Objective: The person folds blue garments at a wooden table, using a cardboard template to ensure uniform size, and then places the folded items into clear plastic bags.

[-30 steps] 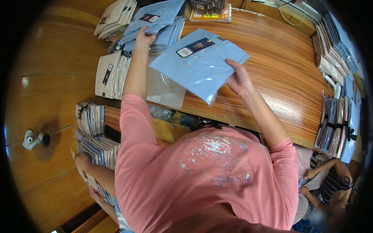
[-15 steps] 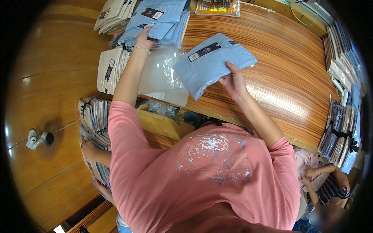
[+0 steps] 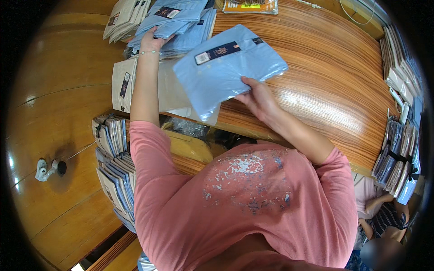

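Note:
My right hand (image 3: 260,100) pinches the near edge of a folded blue shirt (image 3: 221,74) in a clear plastic bag, thumb on top and fingers underneath. The shirt tilts above the table and has a dark tag across its front. At the far left, my left hand (image 3: 153,41) grips the near edge of another bagged blue shirt (image 3: 174,10) on top of a pile; some of its fingers are hidden beneath the bag. More blue shirts (image 3: 195,37) lie under and beside it. Below the pile is a translucent plastic sheet (image 3: 166,86), partly covered by the held shirt.
Beige bagged shirts (image 3: 118,92) lie left of my forearm, with another beige stack (image 3: 124,20) behind. Bundled shirts (image 3: 115,171) stand lower left, others (image 3: 398,149) at the right edge of the striped wooden table (image 3: 325,67). A person (image 3: 384,217) sits at lower right.
My right hand has brought its blue shirt left and slightly farther away, over the plastic sheet. My left hand has shifted left with the shirt's edge. Another person's arms have left the lower-left stack.

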Tool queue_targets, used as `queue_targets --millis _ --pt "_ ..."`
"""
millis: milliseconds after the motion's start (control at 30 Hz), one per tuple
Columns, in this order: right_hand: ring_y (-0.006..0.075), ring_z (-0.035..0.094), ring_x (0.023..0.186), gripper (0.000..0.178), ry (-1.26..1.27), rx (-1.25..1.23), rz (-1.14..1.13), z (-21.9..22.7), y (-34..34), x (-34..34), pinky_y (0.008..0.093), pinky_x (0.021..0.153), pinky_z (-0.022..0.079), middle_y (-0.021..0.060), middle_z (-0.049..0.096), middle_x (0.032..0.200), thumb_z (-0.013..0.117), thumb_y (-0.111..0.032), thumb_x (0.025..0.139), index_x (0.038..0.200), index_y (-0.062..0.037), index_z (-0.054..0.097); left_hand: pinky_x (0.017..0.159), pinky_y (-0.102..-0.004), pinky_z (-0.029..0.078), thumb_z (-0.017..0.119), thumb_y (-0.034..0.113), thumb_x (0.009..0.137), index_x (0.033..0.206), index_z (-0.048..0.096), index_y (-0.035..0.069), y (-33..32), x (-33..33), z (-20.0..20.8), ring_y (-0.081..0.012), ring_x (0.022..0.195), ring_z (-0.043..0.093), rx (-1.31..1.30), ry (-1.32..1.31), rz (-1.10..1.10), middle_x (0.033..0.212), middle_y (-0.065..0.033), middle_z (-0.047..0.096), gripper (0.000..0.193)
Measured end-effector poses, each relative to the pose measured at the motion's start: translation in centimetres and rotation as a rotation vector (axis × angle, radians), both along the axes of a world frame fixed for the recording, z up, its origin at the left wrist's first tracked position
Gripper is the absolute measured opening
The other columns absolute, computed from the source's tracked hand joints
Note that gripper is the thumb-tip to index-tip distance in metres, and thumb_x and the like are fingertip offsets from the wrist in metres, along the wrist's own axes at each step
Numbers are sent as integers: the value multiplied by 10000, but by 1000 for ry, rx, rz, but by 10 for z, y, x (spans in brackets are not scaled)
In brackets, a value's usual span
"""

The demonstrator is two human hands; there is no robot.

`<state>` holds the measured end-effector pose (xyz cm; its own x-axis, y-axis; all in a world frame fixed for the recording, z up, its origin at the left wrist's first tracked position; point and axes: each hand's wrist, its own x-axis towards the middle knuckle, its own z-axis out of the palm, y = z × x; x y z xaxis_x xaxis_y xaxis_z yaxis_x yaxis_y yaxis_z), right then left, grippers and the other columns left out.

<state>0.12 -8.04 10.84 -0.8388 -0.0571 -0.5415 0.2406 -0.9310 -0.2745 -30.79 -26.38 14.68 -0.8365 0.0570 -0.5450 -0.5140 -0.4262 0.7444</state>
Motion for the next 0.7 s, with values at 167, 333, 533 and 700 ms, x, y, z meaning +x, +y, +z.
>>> queue_targets --millis 167,333,533,700 --pt "285 543 986 309 128 -92 -47 -11 -65 -74 384 764 546 178 485 1117 425 -99 911 1173 51 358 972 -656 254 393 99 920 1319 310 52 -3 -5 10 -393 1244 331 -7 -47 51 1354 -188 348 410" --pt "258 550 951 290 -65 -84 -291 3 -131 -179 402 715 538 127 489 1146 429 -122 922 1191 -33 365 961 -653 274 426 89 907 1288 346 37 14 10 23 -400 1236 340 -50 19 81 1338 -201 365 393" --pt "241 533 996 297 12 123 -498 -39 -190 -259 374 784 488 106 507 1160 419 -150 925 1208 -62 396 936 -605 341 440 133 915 1234 397 1 7 20 8 -386 1155 435 -5 17 129 1266 -211 438 348" --pt "270 500 1072 435 267 -344 -587 -85 -173 -332 366 943 381 125 534 1159 283 -341 932 1175 -29 464 895 -471 453 510 175 898 1166 469 -10 52 23 9 -316 1022 551 46 165 -23 1134 -166 550 328"
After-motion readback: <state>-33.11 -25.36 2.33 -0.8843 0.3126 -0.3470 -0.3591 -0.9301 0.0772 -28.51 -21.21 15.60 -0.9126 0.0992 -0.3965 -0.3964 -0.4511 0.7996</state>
